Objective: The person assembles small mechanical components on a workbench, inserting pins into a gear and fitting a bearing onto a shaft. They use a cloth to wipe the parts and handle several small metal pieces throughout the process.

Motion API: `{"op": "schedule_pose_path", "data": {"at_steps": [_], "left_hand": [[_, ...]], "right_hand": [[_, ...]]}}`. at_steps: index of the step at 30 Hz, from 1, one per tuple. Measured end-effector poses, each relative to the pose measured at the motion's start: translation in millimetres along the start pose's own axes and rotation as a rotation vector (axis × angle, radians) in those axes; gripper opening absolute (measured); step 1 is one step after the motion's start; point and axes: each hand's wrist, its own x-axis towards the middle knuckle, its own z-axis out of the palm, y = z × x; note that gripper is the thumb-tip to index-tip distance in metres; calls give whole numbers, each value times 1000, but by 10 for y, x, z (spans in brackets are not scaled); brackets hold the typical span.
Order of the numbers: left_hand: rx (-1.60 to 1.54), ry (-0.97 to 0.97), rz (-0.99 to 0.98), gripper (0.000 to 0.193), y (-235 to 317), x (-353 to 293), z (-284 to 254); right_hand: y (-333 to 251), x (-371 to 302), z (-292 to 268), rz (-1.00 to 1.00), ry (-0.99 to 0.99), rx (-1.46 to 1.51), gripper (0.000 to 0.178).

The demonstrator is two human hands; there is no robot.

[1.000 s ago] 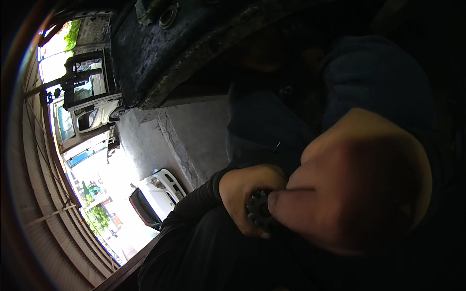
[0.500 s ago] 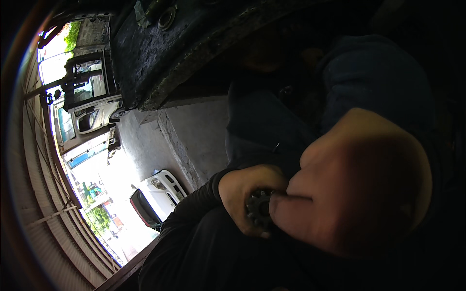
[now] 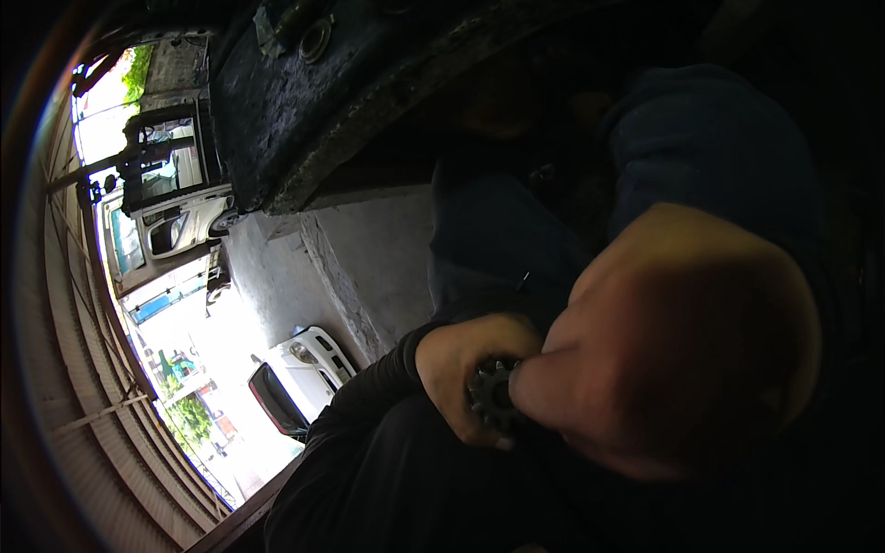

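Observation:
My left hand [image 3: 454, 375] is curled round a small dark toothed gear [image 3: 491, 394], whose teeth face up out of the grip. Close to the camera, my right hand [image 3: 659, 359] looms large, mostly in shadow and partly blurred. One of its fingers reaches to the gear and touches it near the centre hole. The other right fingers seem folded in; whether something is between them is hidden. Both hands are over my dark clothing [image 3: 396, 479].
A dark, worn bench-like surface [image 3: 277, 120] with a metal ring [image 3: 315, 39] on it is at the upper left. Beyond lie a concrete floor [image 3: 369, 240], a white car [image 3: 309, 373], another white vehicle [image 3: 184, 226] and a corrugated roof [image 3: 55, 369]. Blue cloth [image 3: 719, 138] is at upper right.
My right hand has shifted slightly at the gear: two fingers showed beside it before, and now one finger stands out against it. My left hand keeps its hold.

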Motion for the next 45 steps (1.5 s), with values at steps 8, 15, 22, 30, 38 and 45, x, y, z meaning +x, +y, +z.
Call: {"op": "schedule_pose_path", "data": {"at_steps": [8,15,22,30,38,45], "left_hand": [[10,35,-2,45,-55,-50,4],[38,27,-16,49,-32,-28,0],[58,20,-28,48,37,-1,-12],[43,-15,-22,42,41,45,-27],[57,-7,-162,36,175,89,14],[30,-37,-169,32,95,44,-16]], "right_hand": [[18,-8,17,2,17,16,4],[19,-3,19,5,22,27,4],[25,-8,26,3,28,36,4],[28,-22,19,9,33,41,5],[16,-34,9,10,38,47,5],[18,-49,18,11,47,56,6]]}}
